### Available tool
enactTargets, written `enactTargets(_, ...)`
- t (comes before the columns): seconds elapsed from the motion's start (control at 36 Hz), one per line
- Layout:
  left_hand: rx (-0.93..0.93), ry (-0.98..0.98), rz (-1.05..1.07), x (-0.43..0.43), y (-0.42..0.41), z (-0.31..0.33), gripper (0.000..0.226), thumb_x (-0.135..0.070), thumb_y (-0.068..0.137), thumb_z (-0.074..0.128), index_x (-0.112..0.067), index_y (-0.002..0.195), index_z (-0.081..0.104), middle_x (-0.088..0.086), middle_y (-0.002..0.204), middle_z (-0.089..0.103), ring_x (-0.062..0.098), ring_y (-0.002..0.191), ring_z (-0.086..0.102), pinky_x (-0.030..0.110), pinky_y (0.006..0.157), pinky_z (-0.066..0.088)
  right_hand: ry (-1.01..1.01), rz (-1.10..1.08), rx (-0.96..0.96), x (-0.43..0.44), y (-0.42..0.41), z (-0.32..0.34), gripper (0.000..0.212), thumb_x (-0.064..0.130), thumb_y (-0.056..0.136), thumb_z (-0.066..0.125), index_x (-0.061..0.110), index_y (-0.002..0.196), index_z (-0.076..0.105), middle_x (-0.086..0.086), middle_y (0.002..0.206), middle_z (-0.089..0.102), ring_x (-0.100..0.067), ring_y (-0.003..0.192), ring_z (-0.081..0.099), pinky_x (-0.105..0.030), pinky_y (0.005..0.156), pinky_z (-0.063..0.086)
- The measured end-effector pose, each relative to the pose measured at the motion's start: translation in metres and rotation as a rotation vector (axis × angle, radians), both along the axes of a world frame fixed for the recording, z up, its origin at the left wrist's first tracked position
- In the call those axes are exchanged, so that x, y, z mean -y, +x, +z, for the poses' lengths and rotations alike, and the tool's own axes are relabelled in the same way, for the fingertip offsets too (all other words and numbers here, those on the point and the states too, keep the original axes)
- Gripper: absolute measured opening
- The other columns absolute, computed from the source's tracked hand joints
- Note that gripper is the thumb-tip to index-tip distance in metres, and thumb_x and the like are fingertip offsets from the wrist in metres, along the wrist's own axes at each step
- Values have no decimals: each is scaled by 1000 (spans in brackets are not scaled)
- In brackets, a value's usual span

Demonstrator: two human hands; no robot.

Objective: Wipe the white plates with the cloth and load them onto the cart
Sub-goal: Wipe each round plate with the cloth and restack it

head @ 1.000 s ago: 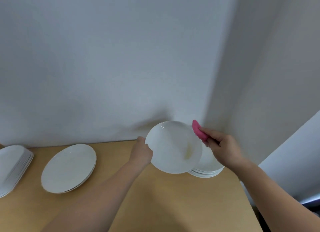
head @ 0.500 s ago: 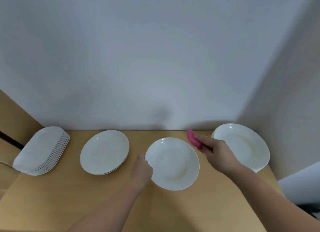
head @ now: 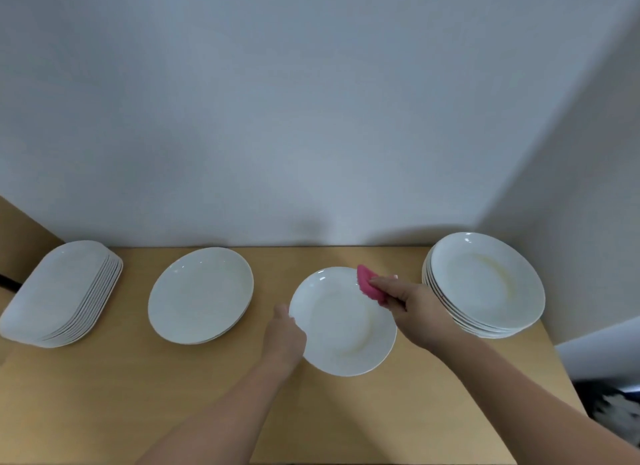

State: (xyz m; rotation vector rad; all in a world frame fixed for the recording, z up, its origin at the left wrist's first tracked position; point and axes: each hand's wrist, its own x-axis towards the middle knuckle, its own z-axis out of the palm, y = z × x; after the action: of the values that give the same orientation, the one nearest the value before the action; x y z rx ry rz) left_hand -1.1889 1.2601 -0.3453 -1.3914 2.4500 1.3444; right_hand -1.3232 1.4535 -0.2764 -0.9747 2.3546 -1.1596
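My left hand [head: 285, 336] grips the left rim of a round white plate [head: 341, 329] held over the middle of the wooden table [head: 138, 395]. My right hand [head: 414, 307] pinches a pink cloth [head: 369, 284] and presses it on the plate's upper right rim. A stack of round white plates [head: 485, 284] with a faint yellowish stain on the top one stands at the right. A low pile of round plates [head: 201, 294] lies left of centre.
A stack of oblong white dishes [head: 59, 291] sits at the table's far left. White walls close the table at the back and right. A dark object [head: 609, 405] shows below the table's right edge. No cart is in view.
The view swung left and down, bringing all the stacks into sight. The held plate came down from tilted up to nearly flat, and the cloth moved onto its rim.
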Motion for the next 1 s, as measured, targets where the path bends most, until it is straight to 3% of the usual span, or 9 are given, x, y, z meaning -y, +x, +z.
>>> enactTargets(0.08,-7,-2,-12,-2,-1,-4,16,-7,94,38,-13,108,44,-3,85,51,10,73,48,26,52,33,45,11,1,2,-1,-6,53,-7,88,47,40,111,52,4,100,66,-11,89,60,-6,83,39)
enactTargets(0.22,-22,18,-28,-2,-1,-11,15,-10,97,37,-14,109,45,-3,89,54,9,77,50,26,56,36,128,80,-50,12,-2,-15,34,-7,87,43,11,102,67,3,90,66,-22,87,59,-36,86,49)
enactTargets(0.33,-13,71,-65,1,1,-17,15,-15,99,39,-18,111,48,-4,95,57,8,83,54,24,63,43,163,100,-132,25,1,-24,35,-5,88,46,12,107,69,6,93,68,-22,88,60,-22,82,42)
enactTargets(0.42,-4,107,-98,5,4,-17,17,-19,100,40,-22,114,48,-10,98,58,4,86,55,21,61,41,205,140,-154,39,2,-37,43,-2,92,45,19,124,64,8,124,65,-17,111,57,-22,89,41)
enactTargets(0.58,-18,161,-154,12,7,-11,31,-16,98,36,-29,118,56,-17,98,61,5,90,60,24,69,49,314,168,-126,71,8,-72,57,-1,96,39,23,148,37,7,157,26,-14,147,18,-28,117,20)
enactTargets(0.67,-70,250,-119,11,10,-11,35,-14,97,35,-33,115,59,-10,99,67,14,88,67,39,77,60,376,147,-80,85,19,-89,62,1,97,36,20,153,18,1,162,2,-22,149,-3,-35,120,11)
enactTargets(0.75,-134,334,-44,9,11,-11,37,-13,97,37,-39,109,60,-5,96,70,17,81,70,38,69,61,487,187,-142,94,34,-107,63,12,99,30,16,154,1,-9,161,-14,-32,145,-20,-42,118,-12)
enactTargets(0.92,-182,411,21,9,9,-12,33,-15,99,40,-39,111,59,-5,97,72,13,82,72,30,60,57,488,340,-216,97,48,-120,64,26,100,31,14,154,-1,-11,160,-14,-29,145,-23,-41,116,-19)
enactTargets(1.0,-149,354,14,10,6,-15,27,-18,101,40,-33,111,61,-1,103,71,18,92,70,42,77,60,438,410,-230,91,60,-120,62,30,100,24,14,153,-4,-7,160,-15,-21,140,-30,-36,115,-22)
